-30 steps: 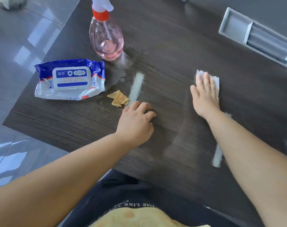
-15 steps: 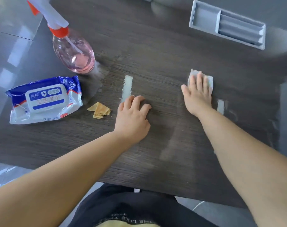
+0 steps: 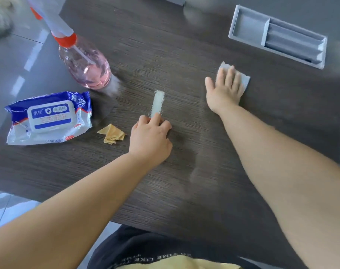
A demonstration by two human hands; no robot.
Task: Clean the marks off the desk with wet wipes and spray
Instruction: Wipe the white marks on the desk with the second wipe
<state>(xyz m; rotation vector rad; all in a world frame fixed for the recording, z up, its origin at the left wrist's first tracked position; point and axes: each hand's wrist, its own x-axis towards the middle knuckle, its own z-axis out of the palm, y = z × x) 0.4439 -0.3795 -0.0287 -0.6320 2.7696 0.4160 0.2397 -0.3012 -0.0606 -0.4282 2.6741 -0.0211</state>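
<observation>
A white streak of a mark [image 3: 157, 102] runs across the dark wood-grain tabletop [image 3: 184, 45], near its middle. The left hand [image 3: 150, 140] rests on the tabletop at the near end of that mark, knuckles up, its fingertips touching the streak's end. Its grip is curled in on itself and holds nothing.

To the right, well apart from the mark, a white wet wipe [image 3: 245, 80] lies flat on the tabletop under the right hand [image 3: 224, 89]. That grip is spread, with straight fingers and the palm pressing down on the wipe. Corners of the wipe show beyond the fingertips and at the hand's right side. A faint wet sheen lies on the wood between the two forearms.

Left of the mark, a small crumpled yellow scrap [image 3: 111, 133] lies just beside the left hand. Further left sits a blue-and-white pack of wet wipes [image 3: 48, 117], lid closed, face up. Behind it stands a clear spray bottle [image 3: 85, 68] of pink liquid with an orange collar and a white trigger head, which looks tilted in this wide view.

At the far right a grey tray [image 3: 277, 35] with compartments sits in the tabletop. A grey tiled floor [image 3: 13, 61] shows to the left.
</observation>
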